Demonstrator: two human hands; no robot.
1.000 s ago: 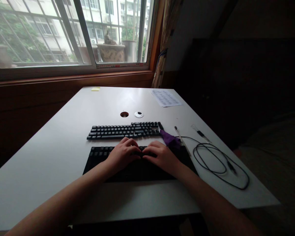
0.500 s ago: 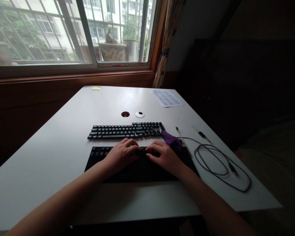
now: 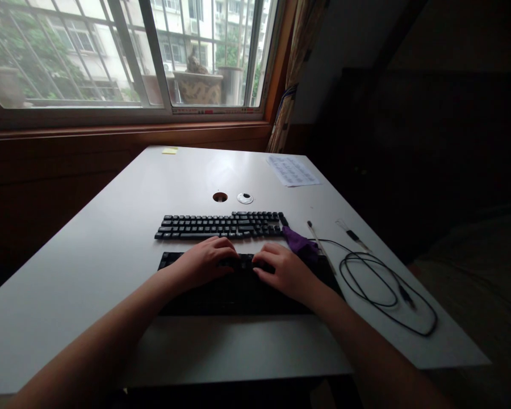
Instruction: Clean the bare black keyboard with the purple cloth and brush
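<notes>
Black keyboard (image 3: 238,298) beneath both curled hands (image 3: 205,262) (image 3: 286,271) (gripping anything? I cannot tell)

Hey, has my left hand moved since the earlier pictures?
Yes. Judged against the brown-rimmed hole, the left hand has shifted left, widening its gap from the right hand.

1. Desk (image 3: 89,255): smooth top, glossy toward the far side.
2. Keycaps (image 3: 204,229): plastic, faintly shiny.
3. Cloth (image 3: 298,243), right: matt, creased fabric.
4. Sheet (image 3: 293,171), far right: matt paper.
5. Ledge (image 3: 153,129), far left: glossy wood.
</notes>
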